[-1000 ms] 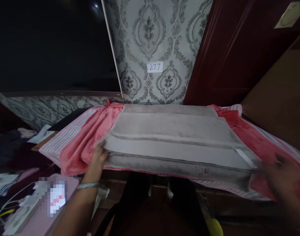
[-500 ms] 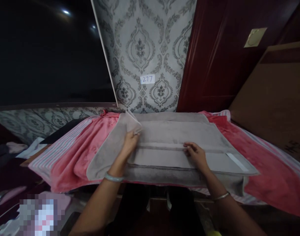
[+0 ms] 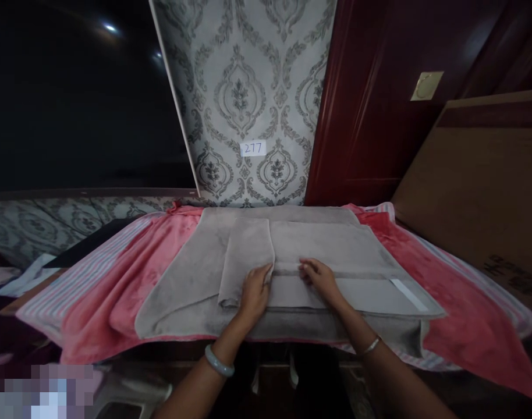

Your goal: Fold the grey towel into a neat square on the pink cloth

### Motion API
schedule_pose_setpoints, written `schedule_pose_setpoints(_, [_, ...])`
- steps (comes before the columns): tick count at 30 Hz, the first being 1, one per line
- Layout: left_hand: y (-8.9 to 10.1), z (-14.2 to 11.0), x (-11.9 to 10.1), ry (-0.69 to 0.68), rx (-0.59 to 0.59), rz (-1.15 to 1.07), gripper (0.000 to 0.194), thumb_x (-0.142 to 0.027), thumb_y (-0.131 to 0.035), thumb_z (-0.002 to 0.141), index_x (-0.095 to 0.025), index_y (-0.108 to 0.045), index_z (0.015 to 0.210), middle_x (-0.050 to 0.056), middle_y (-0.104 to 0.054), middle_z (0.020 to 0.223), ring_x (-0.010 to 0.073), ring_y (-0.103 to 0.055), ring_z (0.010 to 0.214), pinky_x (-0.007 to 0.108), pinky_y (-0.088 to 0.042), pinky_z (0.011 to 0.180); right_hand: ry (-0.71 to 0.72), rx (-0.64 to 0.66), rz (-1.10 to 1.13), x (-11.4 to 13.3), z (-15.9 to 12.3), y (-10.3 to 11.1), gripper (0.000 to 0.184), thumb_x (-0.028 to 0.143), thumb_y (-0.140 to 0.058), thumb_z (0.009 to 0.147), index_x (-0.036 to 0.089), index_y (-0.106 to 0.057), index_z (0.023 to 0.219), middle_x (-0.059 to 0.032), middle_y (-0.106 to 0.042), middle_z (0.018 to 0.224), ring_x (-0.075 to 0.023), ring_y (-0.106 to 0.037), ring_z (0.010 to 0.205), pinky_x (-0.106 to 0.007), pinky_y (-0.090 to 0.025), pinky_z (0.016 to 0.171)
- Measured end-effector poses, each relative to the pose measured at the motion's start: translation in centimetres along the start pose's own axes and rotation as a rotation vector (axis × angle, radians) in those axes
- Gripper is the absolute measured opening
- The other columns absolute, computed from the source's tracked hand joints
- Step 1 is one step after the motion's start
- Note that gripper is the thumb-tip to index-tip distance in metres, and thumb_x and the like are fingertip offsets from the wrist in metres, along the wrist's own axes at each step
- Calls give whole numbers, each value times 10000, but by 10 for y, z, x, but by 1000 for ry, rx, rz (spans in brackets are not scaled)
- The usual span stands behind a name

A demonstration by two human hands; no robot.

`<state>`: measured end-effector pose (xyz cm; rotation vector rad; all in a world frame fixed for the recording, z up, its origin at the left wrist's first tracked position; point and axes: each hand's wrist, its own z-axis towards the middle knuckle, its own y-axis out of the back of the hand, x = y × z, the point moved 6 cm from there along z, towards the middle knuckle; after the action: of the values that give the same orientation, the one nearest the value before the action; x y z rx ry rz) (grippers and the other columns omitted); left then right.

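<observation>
A grey towel (image 3: 318, 238) lies in folded layers, with a pale strip (image 3: 408, 294) on its right part. On the left, a section of it (image 3: 248, 250) is turned over to the right, onto the folded layers. My left hand (image 3: 256, 290) is closed on the edge of that turned-over section, near the front. Just to the right, my right hand (image 3: 321, 279) touches the towel where two layers meet. Its fingers are curled together, and I cannot see whether cloth is between them.
Beneath the towel a pink cloth (image 3: 161, 256) with striped borders covers the surface. Behind are a patterned wall with a paper marked 277 (image 3: 253, 148), a dark screen (image 3: 82, 105) and a red-brown door (image 3: 371, 134). A cardboard box (image 3: 475, 169) leans on the right.
My left hand has moved right and toward me, laying the lifted left section over the folded layers. My right hand has shifted slightly left along the towel. The camera view has shifted a little.
</observation>
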<state>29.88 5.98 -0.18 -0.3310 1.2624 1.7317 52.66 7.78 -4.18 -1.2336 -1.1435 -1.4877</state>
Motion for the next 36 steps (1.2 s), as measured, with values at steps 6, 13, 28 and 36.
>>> schedule_pose_setpoints(6, [10,7,-13,-32,-54,-78,540,-86,-471,821,-227,-649,1311,68,-703,1280,221,-614,1204,448,-469,1087,-282,257,272,23,43,-73,367,471,-576,926,178,-598,1145,-118,-717,946,-202,-693,709,-334,-571,647])
schedule_pose_setpoints(13, [6,5,-26,-60,91,49,660,15,-444,703,-188,-651,1295,87,-700,1282,247,-606,1197,459,-474,1066,-180,219,230,43,95,-112,411,185,-630,714,152,-655,1123,-48,-717,811,-188,-650,671,-277,-538,611])
schedule_pose_setpoints(28, [-14,18,-57,-184,286,-176,366,-244,-541,898,-234,-691,1232,79,-709,1273,217,-620,1216,431,-452,1107,-28,-26,24,3,88,18,666,268,-531,651,139,-614,1299,8,-696,752,-191,-626,682,-302,-542,686])
schedule_pose_setpoints(36, [69,19,57,378,-250,-262,391,-249,-567,839,-138,-669,1200,141,-710,1210,234,-675,1073,383,-532,951,-13,2,22,-3,87,16,707,282,-635,731,169,-537,1422,-102,-690,1207,-238,-642,1087,-375,-517,948])
